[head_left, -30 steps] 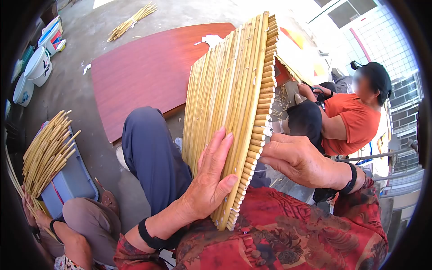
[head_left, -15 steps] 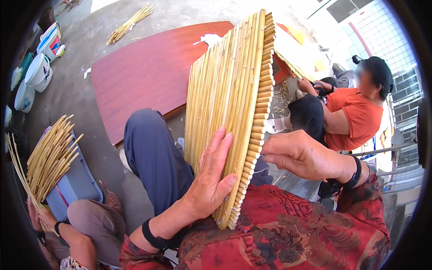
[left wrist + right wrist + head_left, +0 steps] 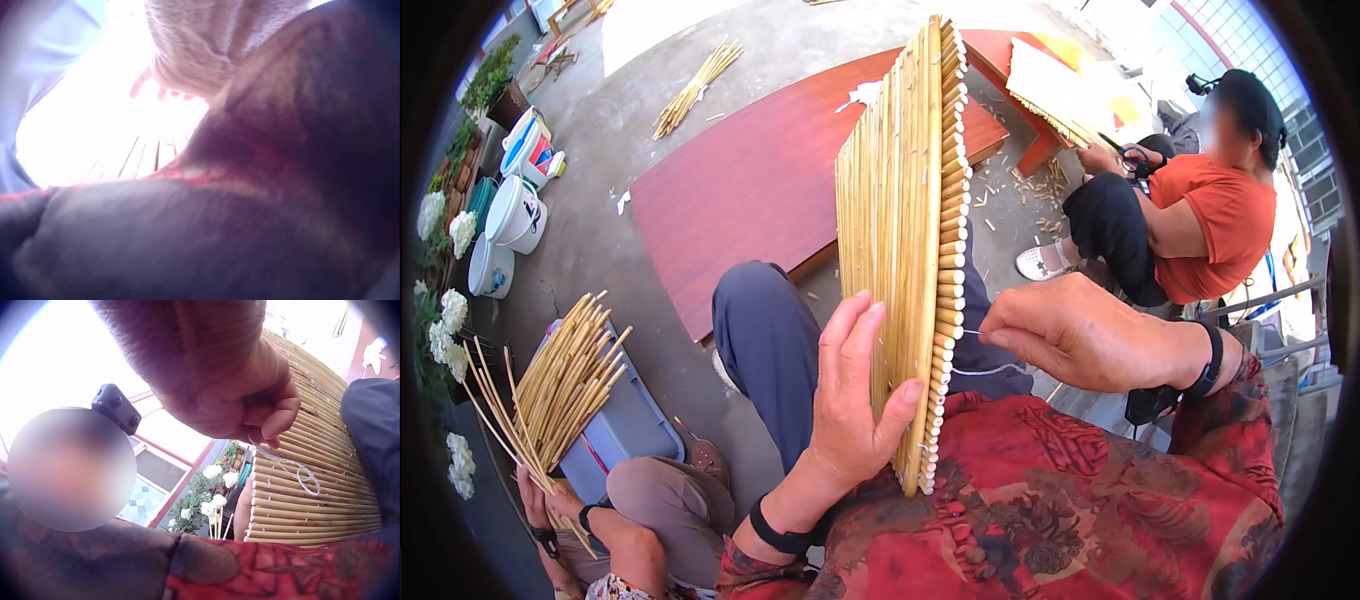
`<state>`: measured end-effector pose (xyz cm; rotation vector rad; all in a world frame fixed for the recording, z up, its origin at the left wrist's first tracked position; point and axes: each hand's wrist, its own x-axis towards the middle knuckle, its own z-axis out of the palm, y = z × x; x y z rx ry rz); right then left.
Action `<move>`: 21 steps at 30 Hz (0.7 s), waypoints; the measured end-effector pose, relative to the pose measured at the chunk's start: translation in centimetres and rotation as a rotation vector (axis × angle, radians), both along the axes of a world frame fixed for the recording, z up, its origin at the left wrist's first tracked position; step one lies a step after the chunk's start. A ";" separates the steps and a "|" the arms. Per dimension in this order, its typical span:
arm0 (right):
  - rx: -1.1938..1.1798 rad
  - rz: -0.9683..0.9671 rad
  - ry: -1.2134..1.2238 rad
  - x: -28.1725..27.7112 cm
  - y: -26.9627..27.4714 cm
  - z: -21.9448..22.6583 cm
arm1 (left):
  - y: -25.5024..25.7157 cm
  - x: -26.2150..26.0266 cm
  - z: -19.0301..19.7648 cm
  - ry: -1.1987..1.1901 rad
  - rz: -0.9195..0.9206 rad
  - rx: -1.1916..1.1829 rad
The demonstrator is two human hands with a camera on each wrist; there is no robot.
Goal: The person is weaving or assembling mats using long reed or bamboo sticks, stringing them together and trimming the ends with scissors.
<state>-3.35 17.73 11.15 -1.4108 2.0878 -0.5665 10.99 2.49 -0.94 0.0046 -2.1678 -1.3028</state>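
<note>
A mat of yellow reed sticks point(image 3: 895, 230) stands steeply tilted over the lap in the head view, its cut stick ends facing right. My left hand point(image 3: 850, 410) lies against its face, fingers straight, thumb stretched near the edge. Right of the stick ends, my right hand point(image 3: 1090, 335) pinches something thin and pale that reaches the edge; string or needle, I cannot tell. A white string point(image 3: 990, 372) trails below. In the right wrist view, looped string point(image 3: 306, 478) hangs from the pinching fingers of my right hand point(image 3: 231, 387) before the mat point(image 3: 312, 515). The left wrist view is mostly blurred skin and glare.
A reddish board point(image 3: 740, 190) lies beyond the knees. At left, a person's hands hold sticks by a blue-grey bin point(image 3: 615, 440) bearing more sticks point(image 3: 570, 385). White buckets point(image 3: 517, 215) stand behind. A person in orange point(image 3: 1215, 220) sits at right, near scattered stick pieces.
The head view has shifted, bringing flowers into sight at left. The mat appears narrower and more edge-on. A small gap with a thin line across it now shows between my right fingertips and the stick ends.
</note>
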 end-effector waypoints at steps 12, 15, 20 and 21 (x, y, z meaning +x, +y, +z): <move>-0.125 0.118 0.130 -0.1 -0.5 -1.0 | 1.2 -1.8 4.0 -0.308 0.210 -0.266; -0.084 0.164 0.155 -0.9 1.3 0.3 | 0.4 -1.5 3.9 -0.319 0.310 -0.277; -0.378 0.055 -0.053 -1.2 0.9 -2.6 | -0.7 0.4 3.5 -0.310 0.259 -0.174; -0.407 0.036 -0.164 -1.2 0.6 -3.2 | -0.6 0.6 2.9 -0.296 0.240 -0.055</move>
